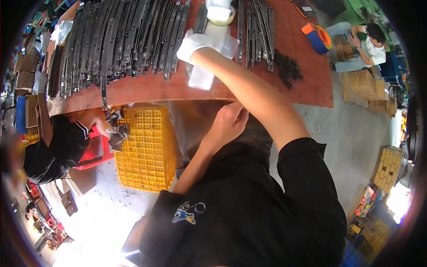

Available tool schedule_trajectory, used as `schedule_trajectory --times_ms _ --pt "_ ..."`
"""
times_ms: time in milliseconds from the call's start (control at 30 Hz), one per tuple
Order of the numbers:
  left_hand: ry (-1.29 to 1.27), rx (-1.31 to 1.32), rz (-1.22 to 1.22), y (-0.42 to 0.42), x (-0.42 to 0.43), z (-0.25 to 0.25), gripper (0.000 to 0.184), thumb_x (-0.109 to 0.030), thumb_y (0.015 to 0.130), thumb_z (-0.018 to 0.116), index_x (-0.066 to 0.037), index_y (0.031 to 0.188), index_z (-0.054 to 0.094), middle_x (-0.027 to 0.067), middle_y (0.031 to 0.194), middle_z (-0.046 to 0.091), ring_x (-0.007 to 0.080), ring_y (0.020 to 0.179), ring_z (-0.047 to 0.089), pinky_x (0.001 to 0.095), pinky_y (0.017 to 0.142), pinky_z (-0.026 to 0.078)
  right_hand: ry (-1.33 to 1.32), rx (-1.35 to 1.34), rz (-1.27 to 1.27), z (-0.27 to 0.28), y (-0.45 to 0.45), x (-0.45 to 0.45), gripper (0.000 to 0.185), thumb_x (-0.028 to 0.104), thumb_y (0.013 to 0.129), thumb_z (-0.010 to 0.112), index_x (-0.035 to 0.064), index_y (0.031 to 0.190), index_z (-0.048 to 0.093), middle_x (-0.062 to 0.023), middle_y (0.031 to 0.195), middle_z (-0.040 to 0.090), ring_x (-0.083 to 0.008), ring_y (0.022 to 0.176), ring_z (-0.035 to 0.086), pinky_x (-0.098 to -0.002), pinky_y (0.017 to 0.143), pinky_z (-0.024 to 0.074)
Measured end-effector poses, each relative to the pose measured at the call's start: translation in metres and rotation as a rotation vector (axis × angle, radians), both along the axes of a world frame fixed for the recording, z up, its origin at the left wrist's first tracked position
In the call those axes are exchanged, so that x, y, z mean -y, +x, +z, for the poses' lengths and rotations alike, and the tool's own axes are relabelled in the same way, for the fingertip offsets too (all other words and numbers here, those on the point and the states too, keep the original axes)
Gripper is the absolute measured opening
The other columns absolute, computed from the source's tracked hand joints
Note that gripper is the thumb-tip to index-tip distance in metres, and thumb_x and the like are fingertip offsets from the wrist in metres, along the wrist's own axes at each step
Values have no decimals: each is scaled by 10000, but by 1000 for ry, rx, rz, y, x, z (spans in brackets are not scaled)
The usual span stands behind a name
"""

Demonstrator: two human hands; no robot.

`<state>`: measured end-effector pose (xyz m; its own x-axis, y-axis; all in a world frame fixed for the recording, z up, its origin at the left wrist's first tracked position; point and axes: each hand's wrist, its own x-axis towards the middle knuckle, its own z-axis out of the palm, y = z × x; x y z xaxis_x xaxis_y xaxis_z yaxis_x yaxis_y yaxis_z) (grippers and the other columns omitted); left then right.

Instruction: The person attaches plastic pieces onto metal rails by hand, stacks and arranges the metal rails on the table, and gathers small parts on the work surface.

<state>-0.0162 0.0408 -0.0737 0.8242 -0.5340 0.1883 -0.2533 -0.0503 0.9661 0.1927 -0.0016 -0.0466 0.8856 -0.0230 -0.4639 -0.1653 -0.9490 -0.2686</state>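
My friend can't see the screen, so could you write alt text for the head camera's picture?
A person in black reaches a white-gloved right hand toward long dark strips on a red table; their left hand is curled near its edge. At the left, a co-worker is beside a yellow crate.
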Motion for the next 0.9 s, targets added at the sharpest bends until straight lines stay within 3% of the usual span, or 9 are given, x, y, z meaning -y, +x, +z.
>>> schedule_trajectory --times_ms 167,233,300,367,467,600,767,800,900 --pt "-50 -88 17 -5 5 -15 115 43 825 578 46 935 611 241 817 629 405 745 639 407 642 498 214 191 -286 -10 -10 14 710 262 844 563 -105 1412 344 -243 1286 596 -300 1073 664 -394 894 522" --pt "-108 45 46 -1 10 -22 95 36 839 588 53 923 627 118 745 622 151 687 591 303 617 480 505 232 -445 -18 -9 19 507 229 832 597 -70 1213 446 -205 1100 616 -292 925 663 -391 777 521" --pt "-24 -83 -43 -1 8 -14 189 15 825 619 36 1012 643 156 845 675 239 788 670 342 693 515 812 277 -609 -28 -11 17 313 195 819 631 -35 1014 547 -168 914 636 -284 777 663 -388 660 520" --pt "65 159 30 5 17 -15 213 -82 837 646 -11 1037 641 186 945 674 375 850 655 422 694 519 1125 346 -757 -38 -1 17 163 162 807 666 0 815 649 -130 728 655 -276 628 663 -385 543 519" --pt "86 311 -33 22 43 -13 295 -137 827 666 -35 1102 632 182 1004 668 371 898 651 440 737 522 1642 188 -727 -27 -7 34 143 149 778 657 33 698 633 -112 602 592 -199 396 557 -370 365 415" --pt "133 462 -72 29 54 6 302 -91 822 647 -25 1117 628 182 1004 664 369 919 649 440 785 522 1075 20 -573 -43 4 43 141 184 794 590 52 771 633 -98 673 615 -194 466 575 -371 397 426" --pt "149 291 -124 35 -8 3 258 43 820 578 -8 1063 648 165 947 665 309 861 649 378 770 525 523 95 -43 14 -1 57 275 214 824 558 21 931 724 -178 864 695 -293 834 702 -389 718 552" --pt "196 199 38 47 -27 21 238 40 829 578 -12 1047 656 146 918 672 253 802 650 351 716 526 234 396 311 33 -18 69 255 185 867 531 43 946 728 -146 962 701 -274 951 687 -378 812 556" --pt "426 505 464 129 -54 30 287 -38 837 643 -41 1124 640 163 947 660 260 809 654 340 698 536 121 476 222 51 -44 96 199 171 848 581 68 958 712 -95 998 699 -291 951 682 -421 809 563"
